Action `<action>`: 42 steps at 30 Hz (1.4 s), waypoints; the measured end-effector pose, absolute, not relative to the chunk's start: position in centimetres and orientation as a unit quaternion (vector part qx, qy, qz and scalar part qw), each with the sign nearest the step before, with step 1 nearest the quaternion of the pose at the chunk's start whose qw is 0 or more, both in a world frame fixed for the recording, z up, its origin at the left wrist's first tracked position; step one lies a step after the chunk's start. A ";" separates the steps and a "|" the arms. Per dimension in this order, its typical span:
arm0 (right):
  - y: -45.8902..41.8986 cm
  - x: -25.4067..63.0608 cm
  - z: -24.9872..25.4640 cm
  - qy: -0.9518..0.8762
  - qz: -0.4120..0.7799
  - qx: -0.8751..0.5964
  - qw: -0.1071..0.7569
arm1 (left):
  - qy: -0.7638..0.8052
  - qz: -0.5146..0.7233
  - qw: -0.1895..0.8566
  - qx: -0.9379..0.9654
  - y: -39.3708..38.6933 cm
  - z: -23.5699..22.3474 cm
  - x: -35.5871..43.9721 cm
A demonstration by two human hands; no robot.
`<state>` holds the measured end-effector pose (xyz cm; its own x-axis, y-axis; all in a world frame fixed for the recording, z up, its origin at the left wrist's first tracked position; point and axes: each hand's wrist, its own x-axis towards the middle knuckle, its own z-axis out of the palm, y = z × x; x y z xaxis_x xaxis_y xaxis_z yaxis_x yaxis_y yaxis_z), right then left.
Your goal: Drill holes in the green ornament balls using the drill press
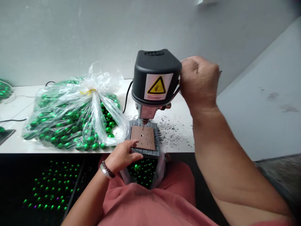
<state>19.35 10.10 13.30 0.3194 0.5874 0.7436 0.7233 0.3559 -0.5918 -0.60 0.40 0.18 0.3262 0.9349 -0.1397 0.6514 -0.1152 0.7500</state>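
Right hand [199, 81] up high on the right, and it's a tight fist, fingers wrapped round the lever [175, 92] of the drill press [155, 75]! The press's black motor head, warning label [158, 87] facing us, sits just left of that fist.

Down below, here's the left hand [121, 157], at the near left corner of the brown board [148, 141], thumb and forefinger apart, nothing visible between them; the remaining fingers are tucked from view. So the board lies just right of and beyond that hand, flat on the grey base [154, 153], well below the right fist. There's the small hole [141, 135] in it, and the thin drill bit [143, 127] pointing down just on its far side; whether the tip touches, I can't tell.

Dark shavings [172, 127] are scattered across the white table [185, 146] to the right. Over on the left, a big clear bag [70, 119] bulges with shiny green balls [95, 146], gathered by a yellow tie [90, 91]. And at the near side, below the base, more green balls lie between folds of plastic [161, 169]!
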 end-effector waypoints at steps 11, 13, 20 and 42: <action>10.8 19.6 13.1 -0.604 -0.052 -0.501 0.618 | 0.739 0.068 0.048 0.669 9.6 -1.3 -7.0; 10.9 19.7 13.0 -0.599 -0.043 -0.506 0.620 | 0.728 0.046 0.068 0.680 10.6 -2.4 -7.0; 11.2 19.8 12.8 -0.594 -0.035 -0.504 0.626 | 0.721 0.089 0.077 0.683 11.1 -3.7 -5.9; 10.8 19.8 12.6 -0.600 -0.002 -0.475 0.644 | 0.415 0.446 0.672 0.422 2.8 0.3 0.3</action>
<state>19.83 10.80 12.56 0.2806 0.5678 0.7738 0.5720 0.5485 -0.6099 0.31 2.79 0.25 0.2576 0.9492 -0.1810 -0.2498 0.2464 0.9364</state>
